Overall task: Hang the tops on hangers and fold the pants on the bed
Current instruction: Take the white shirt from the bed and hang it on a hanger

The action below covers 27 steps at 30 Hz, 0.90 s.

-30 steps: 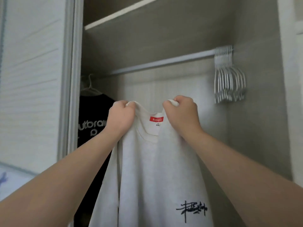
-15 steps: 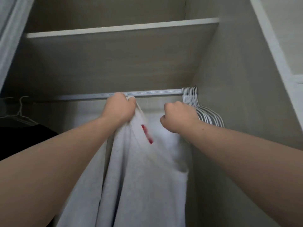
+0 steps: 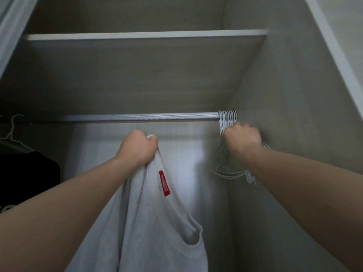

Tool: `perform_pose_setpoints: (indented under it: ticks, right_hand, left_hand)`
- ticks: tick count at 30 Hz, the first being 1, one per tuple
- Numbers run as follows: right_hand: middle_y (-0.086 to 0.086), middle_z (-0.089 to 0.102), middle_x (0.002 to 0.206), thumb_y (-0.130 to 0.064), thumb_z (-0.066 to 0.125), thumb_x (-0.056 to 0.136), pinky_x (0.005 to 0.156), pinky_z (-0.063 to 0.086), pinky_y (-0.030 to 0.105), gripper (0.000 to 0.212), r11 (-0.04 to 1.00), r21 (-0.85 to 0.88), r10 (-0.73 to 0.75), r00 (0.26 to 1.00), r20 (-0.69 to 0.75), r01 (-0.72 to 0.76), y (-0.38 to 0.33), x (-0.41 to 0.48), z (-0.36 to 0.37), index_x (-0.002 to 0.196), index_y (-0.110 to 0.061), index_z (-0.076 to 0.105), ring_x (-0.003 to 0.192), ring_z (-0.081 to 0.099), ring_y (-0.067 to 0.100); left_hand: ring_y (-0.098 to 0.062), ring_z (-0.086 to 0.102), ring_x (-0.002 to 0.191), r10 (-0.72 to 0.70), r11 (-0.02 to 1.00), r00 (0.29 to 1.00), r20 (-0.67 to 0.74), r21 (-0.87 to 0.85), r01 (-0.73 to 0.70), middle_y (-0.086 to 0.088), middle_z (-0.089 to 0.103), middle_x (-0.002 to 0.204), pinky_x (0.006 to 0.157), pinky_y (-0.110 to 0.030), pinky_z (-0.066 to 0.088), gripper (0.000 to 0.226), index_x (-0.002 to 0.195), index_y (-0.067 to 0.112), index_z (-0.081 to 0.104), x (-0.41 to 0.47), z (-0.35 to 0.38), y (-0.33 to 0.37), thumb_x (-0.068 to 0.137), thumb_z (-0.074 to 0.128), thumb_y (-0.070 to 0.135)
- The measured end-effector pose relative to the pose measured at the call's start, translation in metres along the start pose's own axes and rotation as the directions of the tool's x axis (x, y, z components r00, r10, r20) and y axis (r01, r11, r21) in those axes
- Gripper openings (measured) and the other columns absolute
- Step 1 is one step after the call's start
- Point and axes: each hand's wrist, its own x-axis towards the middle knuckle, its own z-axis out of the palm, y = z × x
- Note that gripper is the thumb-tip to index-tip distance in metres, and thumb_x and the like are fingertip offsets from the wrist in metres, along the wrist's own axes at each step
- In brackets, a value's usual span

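Note:
A light grey top with a red neck label hangs from my left hand, which grips it at one side of the collar, just below the closet rail. My right hand is closed around the necks of a bunch of white hangers that hang at the rail's right end, against the closet's side wall. The bunch looks blurred from motion. How many hangers the hand holds is hidden by the fingers.
A black top on a white hanger hangs at the rail's left end. A shelf runs above the rail. The closet's right wall is close to my right hand. A closet door frame edge is at upper left.
My right hand let go of the grey top's collar and moved right to the white hangers. The collar now droops from my left hand alone. The view tilted upward.

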Motion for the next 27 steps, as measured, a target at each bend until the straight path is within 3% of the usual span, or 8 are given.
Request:
perform_pose_setpoints:
  ticks: [7,12,15,18,20,23,25,27]
  right_hand:
    - [0.021,0.05,0.131,-0.003,0.042,0.097,0.095,0.046,0.048,0.035,0.985,0.155,0.089,0.994,-0.064,-0.078,0.015,0.01,-0.014,0.132,0.001,0.05,0.123,0.051,0.044]
    - [0.026,0.058,0.118,-0.002,0.052,0.092,0.077,0.044,0.045,0.015,0.902,0.42,0.134,0.989,-0.058,-0.098,0.021,0.007,-0.034,0.105,-0.005,0.043,0.108,0.06,0.049]
    - [0.031,0.057,0.121,-0.005,0.05,0.09,0.083,0.045,0.043,0.019,0.742,0.642,0.248,0.969,0.008,-0.195,0.022,-0.008,-0.051,0.108,0.0,0.049,0.11,0.058,0.05]
    - [0.027,0.062,0.118,-0.01,0.049,0.094,0.079,0.046,0.035,0.024,0.549,0.8,0.302,0.95,0.082,-0.244,0.022,-0.035,-0.065,0.111,0.001,0.06,0.105,0.062,0.043]
    - [0.024,0.066,0.112,-0.015,0.048,0.097,0.082,0.055,0.041,0.023,0.411,0.882,0.298,0.948,0.11,-0.231,0.026,-0.059,-0.073,0.11,-0.004,0.063,0.1,0.065,0.041]
    - [0.011,0.065,0.081,-0.02,0.049,0.1,0.076,0.053,0.044,0.017,0.198,0.963,0.29,0.949,0.121,-0.184,0.042,-0.1,-0.09,0.098,-0.012,0.064,0.081,0.065,0.033]
    - [-0.005,0.055,0.055,-0.019,0.049,0.101,0.061,0.048,0.037,0.017,0.027,0.986,0.287,0.946,0.152,-0.167,0.06,-0.134,-0.106,0.091,-0.017,0.062,0.053,0.055,0.018]
    - [-0.012,0.044,0.042,-0.018,0.048,0.101,0.049,0.036,0.027,0.019,-0.123,0.981,0.266,0.948,0.176,-0.148,0.083,-0.174,-0.123,0.086,-0.02,0.061,0.037,0.04,0.007]
  left_hand:
    - [-0.023,0.049,0.06,0.004,0.999,0.999,0.036,-0.042,-0.002,-0.009,0.051,0.062,0.05,-0.028,0.028,0.037,0.062,0.008,0.047,-0.008,0.004,-0.002,0.095,0.048,0.026]
    - [-0.019,0.044,0.055,0.009,0.996,0.998,0.056,-0.085,-0.005,-0.006,0.046,0.058,0.049,-0.029,0.025,0.039,0.059,0.01,0.042,-0.017,0.011,0.011,0.095,0.048,0.027]
    - [-0.02,0.043,0.055,0.005,0.992,0.997,0.075,-0.127,0.004,-0.005,0.045,0.058,0.049,-0.03,0.026,0.039,0.059,0.01,0.041,-0.028,0.009,0.022,0.094,0.048,0.026]
    - [-0.023,0.043,0.057,0.0,0.992,0.996,0.087,-0.126,0.011,-0.006,0.044,0.059,0.05,-0.031,0.027,0.039,0.06,0.009,0.041,-0.043,-0.005,0.039,0.094,0.047,0.026]
    - [-0.023,0.041,0.056,0.01,0.994,0.997,0.081,-0.114,0.0,-0.005,0.042,0.058,0.05,-0.032,0.027,0.038,0.06,0.011,0.038,-0.054,-0.02,0.055,0.094,0.046,0.025]
    - [-0.023,0.038,0.054,0.037,0.993,0.998,0.043,-0.117,-0.032,-0.003,0.039,0.055,0.05,-0.033,0.024,0.038,0.059,0.014,0.034,-0.069,-0.046,0.08,0.094,0.044,0.025]
    - [-0.024,0.039,0.056,0.035,0.992,0.999,0.016,-0.125,-0.033,-0.003,0.041,0.056,0.051,-0.034,0.026,0.037,0.06,0.014,0.036,-0.082,-0.065,0.099,0.094,0.044,0.026]
    - [-0.024,0.042,0.058,0.025,0.992,1.0,-0.011,-0.124,-0.026,-0.004,0.043,0.057,0.052,-0.034,0.028,0.036,0.06,0.013,0.039,-0.098,-0.083,0.119,0.094,0.044,0.026]
